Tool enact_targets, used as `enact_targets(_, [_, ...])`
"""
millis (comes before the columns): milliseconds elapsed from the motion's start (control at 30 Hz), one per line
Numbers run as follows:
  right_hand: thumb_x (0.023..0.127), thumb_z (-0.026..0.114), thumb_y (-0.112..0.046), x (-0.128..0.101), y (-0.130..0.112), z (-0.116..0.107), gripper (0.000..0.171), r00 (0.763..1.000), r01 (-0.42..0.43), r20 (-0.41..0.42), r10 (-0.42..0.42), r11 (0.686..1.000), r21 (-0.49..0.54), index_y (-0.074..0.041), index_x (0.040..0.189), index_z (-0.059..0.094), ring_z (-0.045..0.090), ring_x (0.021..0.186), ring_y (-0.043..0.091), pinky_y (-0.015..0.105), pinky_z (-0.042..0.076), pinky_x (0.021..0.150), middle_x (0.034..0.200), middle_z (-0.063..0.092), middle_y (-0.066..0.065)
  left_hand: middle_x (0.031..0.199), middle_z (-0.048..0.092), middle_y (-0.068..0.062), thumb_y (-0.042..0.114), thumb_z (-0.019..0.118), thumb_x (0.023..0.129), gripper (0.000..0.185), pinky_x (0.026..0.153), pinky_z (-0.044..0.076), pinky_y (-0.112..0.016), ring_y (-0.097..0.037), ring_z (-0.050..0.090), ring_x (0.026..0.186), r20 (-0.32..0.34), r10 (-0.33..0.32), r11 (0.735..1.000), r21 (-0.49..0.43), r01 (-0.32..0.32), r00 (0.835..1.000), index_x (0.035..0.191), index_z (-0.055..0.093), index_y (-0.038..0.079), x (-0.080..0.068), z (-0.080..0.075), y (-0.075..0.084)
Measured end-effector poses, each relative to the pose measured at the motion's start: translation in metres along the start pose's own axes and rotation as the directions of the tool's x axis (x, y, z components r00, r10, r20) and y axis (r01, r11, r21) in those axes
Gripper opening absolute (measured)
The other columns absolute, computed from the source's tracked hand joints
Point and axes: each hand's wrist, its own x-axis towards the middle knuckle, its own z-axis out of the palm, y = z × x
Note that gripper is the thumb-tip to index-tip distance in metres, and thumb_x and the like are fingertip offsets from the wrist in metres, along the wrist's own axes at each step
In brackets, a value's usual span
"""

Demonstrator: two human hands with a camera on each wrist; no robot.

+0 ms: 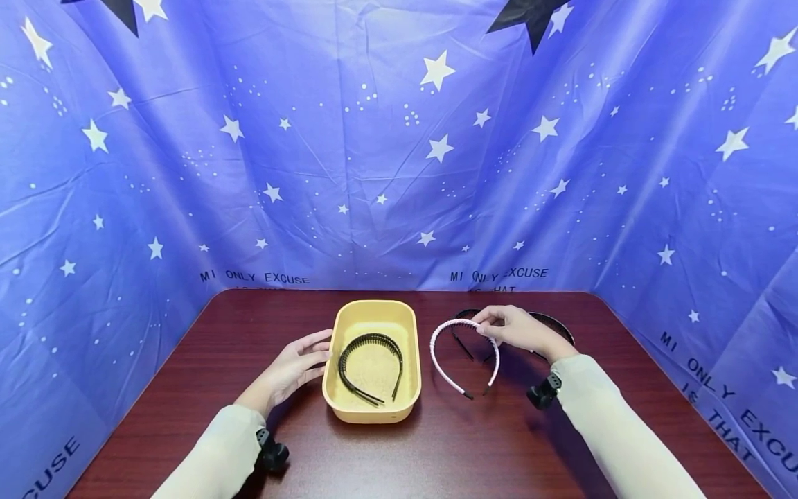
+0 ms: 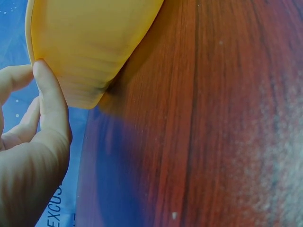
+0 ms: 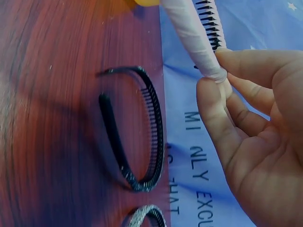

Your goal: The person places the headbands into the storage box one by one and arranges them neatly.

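My right hand (image 1: 514, 329) pinches a pale pink fabric-wrapped headband (image 1: 434, 346) between thumb and fingertips, its ends pointing down. Black comb teeth line its inner side in the right wrist view. Touching the left side of a yellow plastic bin (image 1: 374, 416) are the fingertips of my left hand (image 1: 289, 367), fairly straight along the rim. Inside the bin lie black toothed headbands (image 1: 399, 357), nested closely. Behind my right hand, a black headband (image 3: 158, 132) with comb teeth rests on the table, and a glittery silver-black headband (image 3: 139, 215) is beside it, partly hidden.
The dark red wood-grain table (image 1: 299, 457) carries everything. Blue curtains (image 1: 349, 166) with white stars and printed words hang around its back and sides. Small black cameras are strapped to both wrists.
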Motion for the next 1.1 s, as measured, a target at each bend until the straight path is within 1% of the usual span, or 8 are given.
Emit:
enact_targets(67, [0.097, 0.066, -0.014, 0.003, -0.003, 0.003, 0.025, 1.0, 0.004, 0.005, -0.004, 1.0, -0.008, 0.003, 0.115, 0.066, 0.061, 0.072, 0.016, 0.046, 0.058, 0.068, 0.094, 0.065, 0.017, 0.142, 0.047, -0.029, 0.002, 0.061, 0.098, 0.063, 0.09, 0.055, -0.031, -0.017, 0.063, 0.108, 0.007, -0.001, 1.0, 0.003, 0.001, 1.0, 0.154, 0.032, -0.002, 0.0, 0.0, 0.0])
enact_targets(200, [0.097, 0.066, -0.015, 0.01, -0.008, 0.008, 0.026, 1.0, 0.002, 0.016, -0.002, 1.0, -0.009, 0.002, 0.116, 0.067, 0.061, 0.072, 0.018, 0.053, 0.057, 0.07, 0.096, 0.066, 0.018, 0.141, 0.047, -0.029, 0.002, 0.061, 0.097, 0.063, 0.09, 0.055, -0.031, -0.019, 0.062, 0.108, 0.005, -0.003, 1.0, -0.003, 0.003, 1.0, 0.153, 0.033, -0.001, 0.0, 0.0, 0.0])
enact_targets(300, [0.097, 0.066, -0.016, 0.014, -0.011, 0.012, 0.025, 0.999, 0.019, 0.03, -0.019, 1.0, -0.007, 0.0, 0.116, 0.067, 0.062, 0.072, 0.019, 0.056, 0.057, 0.072, 0.096, 0.066, 0.019, 0.14, 0.047, -0.029, 0.002, 0.061, 0.097, 0.063, 0.09, 0.055, -0.031, -0.019, 0.062, 0.109, 0.006, 0.001, 1.0, -0.003, -0.001, 1.0, 0.153, 0.033, -0.002, -0.001, 0.0, 0.0])
enact_targets(500, [0.098, 0.065, -0.016, 0.022, -0.013, 0.02, 0.026, 0.998, 0.054, 0.046, -0.053, 0.999, -0.002, 0.002, 0.116, 0.066, 0.062, 0.072, 0.017, 0.054, 0.057, 0.072, 0.097, 0.066, 0.022, 0.142, 0.046, -0.03, 0.002, 0.061, 0.098, 0.063, 0.091, 0.055, -0.031, -0.019, 0.062, 0.109, 0.016, 0.002, 1.0, 0.002, -0.002, 1.0, 0.154, 0.032, -0.002, -0.001, 0.0, 0.001])
enact_targets(767, [0.098, 0.066, -0.017, 0.033, -0.022, 0.031, 0.025, 0.996, 0.077, 0.036, -0.077, 0.997, -0.001, 0.002, 0.115, 0.067, 0.062, 0.07, 0.015, 0.046, 0.058, 0.069, 0.094, 0.067, 0.019, 0.142, 0.045, -0.031, 0.002, 0.061, 0.097, 0.063, 0.09, 0.055, -0.031, -0.019, 0.062, 0.109, 0.018, 0.007, 1.0, 0.0, -0.007, 1.0, 0.154, 0.032, -0.002, 0.0, 0.001, 0.0])
enact_targets(800, [0.098, 0.066, -0.017, 0.035, -0.023, 0.033, 0.025, 0.996, 0.078, 0.037, -0.078, 0.997, -0.002, 0.001, 0.115, 0.067, 0.062, 0.07, 0.014, 0.048, 0.058, 0.069, 0.094, 0.067, 0.019, 0.142, 0.045, -0.031, 0.002, 0.061, 0.098, 0.063, 0.09, 0.055, -0.031, -0.019, 0.062, 0.108, 0.017, 0.006, 1.0, 0.0, -0.006, 1.0, 0.154, 0.032, -0.002, -0.001, 0.001, 0.0])
enact_targets(933, [0.097, 0.066, -0.018, 0.041, -0.027, 0.041, 0.026, 0.995, 0.089, 0.046, -0.089, 0.996, 0.007, 0.0, 0.116, 0.067, 0.062, 0.071, 0.014, 0.047, 0.058, 0.07, 0.096, 0.067, 0.02, 0.141, 0.045, -0.031, 0.001, 0.061, 0.097, 0.064, 0.09, 0.055, -0.031, -0.016, 0.063, 0.105, 0.008, 0.002, 1.0, -0.004, -0.002, 1.0, 0.154, 0.032, -0.002, -0.002, 0.0, 0.0])
enact_targets(1100, [0.097, 0.067, -0.017, 0.044, -0.032, 0.048, 0.023, 0.996, 0.071, 0.055, -0.072, 0.997, 0.022, -0.003, 0.116, 0.068, 0.062, 0.072, 0.015, 0.053, 0.056, 0.073, 0.099, 0.067, 0.022, 0.142, 0.045, -0.031, 0.002, 0.061, 0.097, 0.064, 0.09, 0.055, -0.031, -0.015, 0.063, 0.104, 0.011, 0.003, 1.0, -0.003, -0.003, 1.0, 0.154, 0.032, -0.002, -0.002, 0.0, 0.0])
